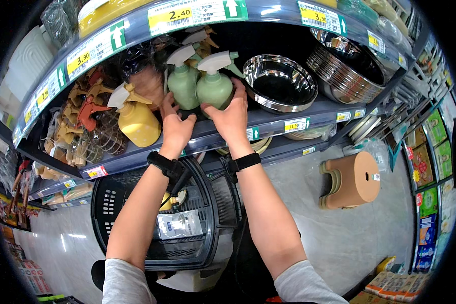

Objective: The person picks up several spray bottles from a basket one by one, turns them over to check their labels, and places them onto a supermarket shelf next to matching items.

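Note:
Two green plastic spray bottles with white heads stand side by side on the shelf. My right hand (230, 114) is around the lower right side of the right green spray bottle (214, 89), thumb at its front. My left hand (176, 125) is at the lower left of the left green spray bottle (183, 87), fingers partly hidden; whether it grips is unclear. A yellow spray bottle (140, 125) stands left of my left hand. Below my forearms, a black plastic basket (212, 243) holds a white packet (180, 224) and a yellow spray bottle (168, 203).
Stainless steel bowls (280, 83) and a stack of steel basins (345, 72) stand to the right. Brown and clear spray bottles (106, 136) crowd the left. The upper shelf edge (266, 13) overhangs the bottles. A brown stool stack (351, 180) stands on the floor.

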`<state>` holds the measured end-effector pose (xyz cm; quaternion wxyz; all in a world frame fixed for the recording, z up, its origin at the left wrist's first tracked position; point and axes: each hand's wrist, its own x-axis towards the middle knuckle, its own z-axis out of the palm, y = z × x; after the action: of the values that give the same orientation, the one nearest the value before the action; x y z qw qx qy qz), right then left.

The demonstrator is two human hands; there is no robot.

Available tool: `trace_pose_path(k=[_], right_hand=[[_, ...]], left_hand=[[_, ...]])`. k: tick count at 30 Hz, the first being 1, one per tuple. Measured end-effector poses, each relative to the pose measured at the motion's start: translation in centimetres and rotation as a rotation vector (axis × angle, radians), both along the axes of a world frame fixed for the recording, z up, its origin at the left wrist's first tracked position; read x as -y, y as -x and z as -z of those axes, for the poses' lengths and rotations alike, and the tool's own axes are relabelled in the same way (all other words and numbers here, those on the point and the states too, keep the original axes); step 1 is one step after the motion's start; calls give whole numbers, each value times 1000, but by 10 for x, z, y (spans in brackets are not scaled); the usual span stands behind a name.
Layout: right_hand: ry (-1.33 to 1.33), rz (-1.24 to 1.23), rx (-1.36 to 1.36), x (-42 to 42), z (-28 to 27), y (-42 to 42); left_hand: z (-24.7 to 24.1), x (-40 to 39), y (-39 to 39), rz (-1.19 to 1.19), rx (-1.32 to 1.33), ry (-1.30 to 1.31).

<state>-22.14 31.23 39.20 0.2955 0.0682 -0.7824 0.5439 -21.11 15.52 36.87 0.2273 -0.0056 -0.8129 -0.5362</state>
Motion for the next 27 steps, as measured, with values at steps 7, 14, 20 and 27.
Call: trace_pose_path(k=[7, 14, 20, 27], right_hand=[[-110, -107, 95, -2, -9, -12], [-39, -240, 83, -13, -3, -10], [-41, -295, 92, -16, -1, -10], [-39, -243, 111, -12, -6, -9]], left_hand=[[9, 7, 6, 101, -40, -128], [-8, 6, 6, 143, -65, -105], [-3, 15, 15, 148, -120, -179], [4, 13, 32, 1, -147, -4]])
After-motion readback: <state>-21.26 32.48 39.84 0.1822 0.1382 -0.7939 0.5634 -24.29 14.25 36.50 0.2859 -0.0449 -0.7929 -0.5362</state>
